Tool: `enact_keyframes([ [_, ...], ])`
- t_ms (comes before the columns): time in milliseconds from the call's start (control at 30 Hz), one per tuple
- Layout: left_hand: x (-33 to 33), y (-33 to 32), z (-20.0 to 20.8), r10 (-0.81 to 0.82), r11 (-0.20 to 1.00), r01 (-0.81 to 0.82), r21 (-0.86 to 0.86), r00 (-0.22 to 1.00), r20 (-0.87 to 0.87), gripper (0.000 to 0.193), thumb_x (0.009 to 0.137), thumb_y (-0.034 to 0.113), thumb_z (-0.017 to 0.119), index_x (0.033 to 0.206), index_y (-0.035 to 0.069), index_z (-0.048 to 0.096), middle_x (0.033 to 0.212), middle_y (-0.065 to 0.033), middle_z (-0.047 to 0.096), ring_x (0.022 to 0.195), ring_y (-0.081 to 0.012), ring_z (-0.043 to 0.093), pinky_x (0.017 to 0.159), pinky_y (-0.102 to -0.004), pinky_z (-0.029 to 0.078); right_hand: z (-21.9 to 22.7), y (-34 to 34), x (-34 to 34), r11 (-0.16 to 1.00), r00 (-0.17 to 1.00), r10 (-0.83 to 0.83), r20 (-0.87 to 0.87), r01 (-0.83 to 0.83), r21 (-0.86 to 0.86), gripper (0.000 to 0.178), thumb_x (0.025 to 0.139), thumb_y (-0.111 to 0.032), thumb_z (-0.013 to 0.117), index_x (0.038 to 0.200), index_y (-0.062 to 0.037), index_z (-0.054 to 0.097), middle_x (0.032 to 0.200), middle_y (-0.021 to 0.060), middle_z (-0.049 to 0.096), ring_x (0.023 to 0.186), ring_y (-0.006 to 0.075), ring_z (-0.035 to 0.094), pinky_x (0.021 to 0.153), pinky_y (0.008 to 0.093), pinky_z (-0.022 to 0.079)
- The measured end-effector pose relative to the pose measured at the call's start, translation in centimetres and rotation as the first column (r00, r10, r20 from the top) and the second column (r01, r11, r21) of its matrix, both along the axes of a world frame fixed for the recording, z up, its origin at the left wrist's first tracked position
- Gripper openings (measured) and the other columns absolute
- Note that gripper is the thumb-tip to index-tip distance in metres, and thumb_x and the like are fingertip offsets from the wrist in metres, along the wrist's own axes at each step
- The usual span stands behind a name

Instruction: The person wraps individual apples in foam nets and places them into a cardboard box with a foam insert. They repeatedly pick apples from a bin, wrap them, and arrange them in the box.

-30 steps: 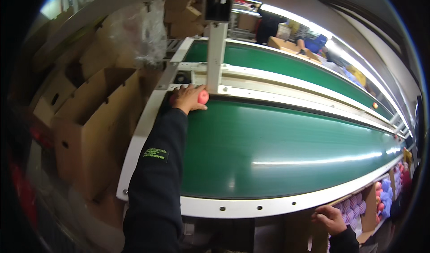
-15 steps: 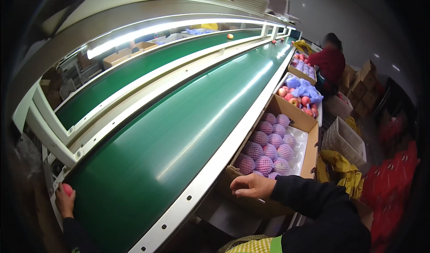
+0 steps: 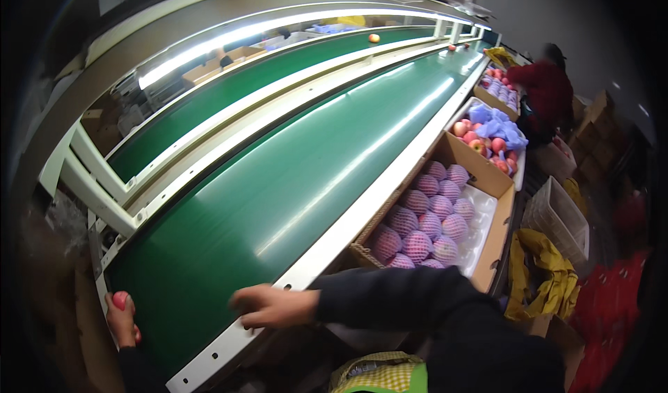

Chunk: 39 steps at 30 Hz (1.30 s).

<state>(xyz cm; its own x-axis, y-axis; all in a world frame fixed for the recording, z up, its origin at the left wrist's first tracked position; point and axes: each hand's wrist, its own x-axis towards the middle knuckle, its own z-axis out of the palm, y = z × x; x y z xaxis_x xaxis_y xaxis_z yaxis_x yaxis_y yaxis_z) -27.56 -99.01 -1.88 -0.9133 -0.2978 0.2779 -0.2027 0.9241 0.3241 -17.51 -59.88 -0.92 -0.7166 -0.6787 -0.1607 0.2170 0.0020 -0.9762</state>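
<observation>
At the near left end of the green conveyor belt (image 3: 278, 177), my left hand (image 3: 121, 322) is closed around a red apple (image 3: 120, 299). Another bit of red fruit (image 3: 138, 334) shows beside its palm, mostly hidden by the hand. My right hand (image 3: 275, 305) is over the belt's white near rail (image 3: 313, 271), slightly blurred, its fingers apart and holding nothing. To the right of the rail stands a cardboard box (image 3: 497, 243) with several apples in pinkish-purple foam nets (image 3: 417, 245). Part of a white moulded tray (image 3: 479, 215) shows in it.
A crate of loose apples (image 3: 480, 146) with blue nets (image 3: 497, 125) stands beyond the box. Farther on, a person in dark red (image 3: 543, 83) works beside another box. Yellow cloth (image 3: 539, 271) and a white basket (image 3: 557, 215) lie right. One apple (image 3: 374, 38) sits on the far belt.
My right hand has moved left from beside the box to the belt's near rail. The left hand still grips an apple. The whole view has shifted slightly.
</observation>
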Motion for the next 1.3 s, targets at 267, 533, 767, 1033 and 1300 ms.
enact_keyframes([
  [267, 2.1, -9.2, -3.6, -0.009, 0.950, 0.046, 0.309, 0.993, -0.121, 0.044, 0.084, 0.042, 0.055, 0.108, 0.005, 0.048, 0.092, -0.0138, 0.058, 0.080, -0.0321, 0.057, 0.072, -0.0390, 0.045, -5.7, -24.4, -4.4, 0.985, 0.774, 0.086, 0.627, 0.029, -0.171, 0.034, 0.078, -0.012, 0.055, 0.104, 0.0022, 0.039, 0.062, 0.0102, 0.039, 0.047, 0.0227, 0.051, 0.039, 0.0389, 0.045],
  [533, 8.0, -2.9, 0.3, -0.018, 0.274, -0.019, 0.962, 1.000, 0.025, 0.056, 0.072, 0.062, 0.059, 0.093, 0.010, 0.050, 0.070, -0.0042, 0.052, 0.062, -0.0187, 0.052, 0.054, -0.0311, 0.045, -12.3, -30.6, -3.6, 0.922, 0.622, -0.279, -0.732, -0.040, -0.385, 0.053, 0.050, -0.011, 0.078, 0.097, -0.0004, 0.055, 0.083, 0.0164, 0.059, 0.080, 0.0341, 0.058, 0.070, 0.0415, 0.049],
  [767, 8.8, 6.5, 7.4, 0.030, 0.065, 0.024, 0.998, 0.999, -0.026, 0.052, 0.072, 0.055, 0.061, 0.086, 0.007, 0.051, 0.066, -0.0060, 0.055, 0.054, -0.0205, 0.055, 0.055, -0.0327, 0.051, -5.0, -25.9, -2.4, 0.760, 0.893, 0.258, 0.368, 0.048, -0.648, 0.020, 0.069, -0.019, 0.068, 0.085, -0.0110, 0.057, 0.068, 0.0022, 0.054, 0.060, 0.0158, 0.055, 0.051, 0.0303, 0.047],
  [1033, 10.0, 23.1, 13.2, -0.256, -0.418, 0.098, 0.903, 0.941, -0.221, 0.050, 0.077, 0.048, 0.060, 0.090, 0.000, 0.055, 0.075, -0.0165, 0.060, 0.063, -0.0278, 0.058, 0.070, -0.0386, 0.052, 4.6, 1.5, -4.6, 0.927, 0.987, -0.135, 0.092, 0.158, -0.339, 0.035, 0.074, -0.029, 0.065, 0.097, -0.0043, 0.056, 0.080, 0.0095, 0.060, 0.055, 0.0195, 0.058, 0.042, 0.0307, 0.049],
  [1300, 16.1, 46.7, 9.3, -0.567, -0.319, -0.196, 0.927, 0.824, -0.021, 0.044, 0.075, 0.039, 0.061, 0.103, 0.008, 0.048, 0.096, -0.0130, 0.054, 0.085, -0.0293, 0.055, 0.071, -0.0483, 0.050, 4.8, 32.7, 5.7, 0.734, 0.820, -0.536, 0.202, 0.571, -0.368, 0.038, 0.081, -0.028, 0.062, 0.107, -0.0025, 0.054, 0.096, 0.0097, 0.058, 0.081, 0.0172, 0.060, 0.061, 0.0317, 0.054],
])
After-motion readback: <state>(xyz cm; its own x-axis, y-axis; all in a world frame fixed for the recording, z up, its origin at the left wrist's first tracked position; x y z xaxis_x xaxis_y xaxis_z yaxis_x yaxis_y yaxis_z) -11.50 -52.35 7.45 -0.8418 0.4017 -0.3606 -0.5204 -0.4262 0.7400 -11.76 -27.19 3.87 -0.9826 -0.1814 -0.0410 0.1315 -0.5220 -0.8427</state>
